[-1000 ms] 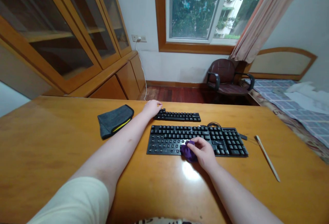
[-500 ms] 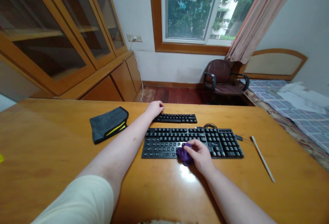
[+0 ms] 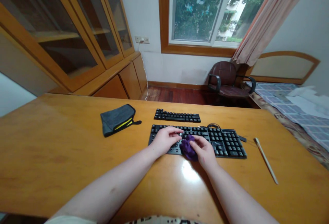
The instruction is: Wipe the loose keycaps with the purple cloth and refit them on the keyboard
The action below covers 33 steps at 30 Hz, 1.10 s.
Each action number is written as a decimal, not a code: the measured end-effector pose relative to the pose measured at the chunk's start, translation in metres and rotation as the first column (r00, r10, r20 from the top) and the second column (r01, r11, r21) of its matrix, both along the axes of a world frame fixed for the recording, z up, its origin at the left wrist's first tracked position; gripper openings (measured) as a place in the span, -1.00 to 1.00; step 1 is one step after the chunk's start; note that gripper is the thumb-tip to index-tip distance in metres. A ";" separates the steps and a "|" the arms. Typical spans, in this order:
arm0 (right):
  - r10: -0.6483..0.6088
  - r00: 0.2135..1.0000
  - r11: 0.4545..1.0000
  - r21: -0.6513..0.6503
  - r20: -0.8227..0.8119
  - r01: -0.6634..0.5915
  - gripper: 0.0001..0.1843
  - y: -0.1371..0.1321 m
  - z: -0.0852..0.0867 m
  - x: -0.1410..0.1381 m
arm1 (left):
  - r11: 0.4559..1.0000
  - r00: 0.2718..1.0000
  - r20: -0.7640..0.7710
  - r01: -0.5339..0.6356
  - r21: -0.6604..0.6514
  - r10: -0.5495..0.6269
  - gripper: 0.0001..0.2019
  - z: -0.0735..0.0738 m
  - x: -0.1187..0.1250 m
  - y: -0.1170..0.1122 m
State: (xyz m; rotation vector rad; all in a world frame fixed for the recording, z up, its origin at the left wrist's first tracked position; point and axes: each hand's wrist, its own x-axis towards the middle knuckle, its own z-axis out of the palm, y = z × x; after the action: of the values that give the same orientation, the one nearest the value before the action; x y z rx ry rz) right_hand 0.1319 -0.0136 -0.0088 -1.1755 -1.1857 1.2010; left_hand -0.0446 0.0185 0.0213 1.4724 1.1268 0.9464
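Observation:
A black keyboard (image 3: 228, 143) lies across the desk in front of me, some of its keys on the left and middle without caps. My right hand (image 3: 204, 150) grips a bunched purple cloth (image 3: 188, 147) over the keyboard's lower middle. Just left of the cloth, my left hand (image 3: 167, 138) is over the keys with thumb and fingertips drawn together; whatever is between them is too small to make out. Behind the keyboard, black keycaps (image 3: 177, 116) stand in close rows. My left hand hides part of the keyboard's left side.
On the left lies a folded grey cloth (image 3: 117, 118) with a yellow inside and black edging. A pale thin stick (image 3: 266, 161) rests to the right of the keyboard. A coiled cable (image 3: 214, 126) sits behind it. Beyond the wooden desk (image 3: 64, 148) stands an armchair (image 3: 226, 80).
My left hand has come back from the rows of keycaps to the keyboard, beside the purple cloth. My right hand still holds the cloth. The view has shifted slightly left.

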 end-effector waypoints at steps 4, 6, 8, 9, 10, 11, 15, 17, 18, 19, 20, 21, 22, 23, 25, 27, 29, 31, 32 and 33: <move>0.090 0.994 0.990 0.103 0.057 -0.096 -0.67 -0.001 -0.001 0.001 | 0.986 0.980 0.169 -0.084 -0.146 0.108 -0.73 -0.004 0.007 -0.023; 0.139 0.985 0.978 0.143 0.099 -0.152 -0.66 -0.001 -0.001 0.001 | 0.977 0.968 0.205 -0.102 -0.188 0.141 -0.78 -0.007 0.010 -0.029; 0.178 0.971 0.965 0.163 0.159 -0.204 -0.68 -0.001 0.001 0.001 | 0.970 0.961 0.225 -0.111 -0.215 0.160 -0.83 -0.010 0.013 -0.033; 0.184 0.964 0.962 0.168 0.190 -0.217 -0.71 -0.002 0.002 0.001 | 0.968 0.958 0.231 -0.122 -0.218 0.173 -0.85 -0.012 0.015 -0.034; 0.182 0.959 0.960 0.171 0.215 -0.220 -0.75 -0.002 0.003 0.000 | 0.967 0.955 0.230 -0.137 -0.213 0.186 -0.86 -0.013 0.016 -0.035; 0.174 0.958 0.961 0.174 0.230 -0.216 -0.79 -0.002 0.004 0.000 | 0.967 0.955 0.220 -0.157 -0.201 0.201 -0.87 -0.014 0.017 -0.036; 0.112 0.970 0.972 0.179 0.213 -0.152 -0.92 -0.003 0.005 -0.001 | 0.970 0.963 0.136 -0.219 -0.105 0.232 -0.89 -0.013 0.021 -0.037; 0.069 0.974 0.977 0.185 0.214 -0.110 -0.92 -0.003 0.004 -0.001 | 0.971 0.966 0.109 -0.225 -0.075 0.233 -0.88 -0.012 0.021 -0.037; 0.050 0.973 0.978 0.189 0.227 -0.094 -0.91 -0.003 0.003 0.000 | 0.972 0.968 0.104 -0.223 -0.072 0.230 -0.87 -0.012 0.021 -0.037; 0.036 0.969 0.978 0.191 0.246 -0.084 -0.91 -0.003 0.003 0.000 | 0.973 0.969 0.103 -0.218 -0.071 0.225 -0.86 -0.013 0.021 -0.037; 0.026 0.963 0.979 0.190 0.267 -0.080 -0.90 -0.003 0.002 0.001 | 0.975 0.970 0.105 -0.213 -0.069 0.219 -0.86 -0.015 0.021 -0.037; 0.021 0.959 0.980 0.186 0.284 -0.076 -0.90 -0.002 0.002 0.001 | 0.977 0.971 0.109 -0.205 -0.063 0.211 -0.86 -0.017 0.021 -0.037; 0.018 0.956 0.981 0.178 0.292 -0.073 -0.89 -0.002 0.001 0.002 | 0.979 0.972 0.118 -0.196 -0.057 0.202 -0.85 -0.019 0.021 -0.037; 0.019 0.956 0.984 0.166 0.292 -0.071 -0.89 -0.002 0.001 0.002 | 0.981 0.972 0.133 -0.186 -0.054 0.191 -0.84 -0.021 0.021 -0.037; 0.038 0.961 0.988 0.134 0.272 -0.076 -0.87 -0.002 0.001 0.001 | 0.984 0.970 0.172 -0.162 -0.071 0.172 -0.80 -0.025 0.021 -0.037; 0.063 0.968 0.991 0.103 0.244 -0.090 -0.85 -0.002 0.002 0.000 | 0.983 0.968 0.187 -0.152 -0.099 0.168 -0.77 -0.026 0.020 -0.037; 0.087 0.970 0.991 0.081 0.227 -0.108 -0.83 -0.003 0.003 -0.001 | 0.984 0.975 0.140 -0.167 -0.060 0.174 -0.79 -0.026 0.019 -0.038; 0.112 0.969 0.991 0.051 0.221 -0.127 -0.81 -0.003 0.005 -0.002 | 0.983 0.986 0.027 -0.167 0.079 0.166 -0.83 -0.025 0.016 -0.039; 0.126 0.967 0.990 0.030 0.220 -0.136 -0.80 -0.003 0.006 -0.003 | 0.975 0.987 -0.039 -0.148 0.166 0.156 -0.85 -0.024 0.014 -0.040; 0.141 0.966 0.989 0.004 0.217 -0.145 -0.80 -0.004 0.006 -0.003 | 0.962 0.984 -0.104 -0.116 0.247 0.145 -0.85 -0.023 0.012 -0.040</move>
State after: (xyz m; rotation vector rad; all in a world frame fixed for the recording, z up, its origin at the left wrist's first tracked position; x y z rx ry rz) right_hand 0.1288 -0.0174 -0.0026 -1.2466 -1.4633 1.1867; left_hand -0.0324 -0.0218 -0.0018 1.6850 1.2440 1.1298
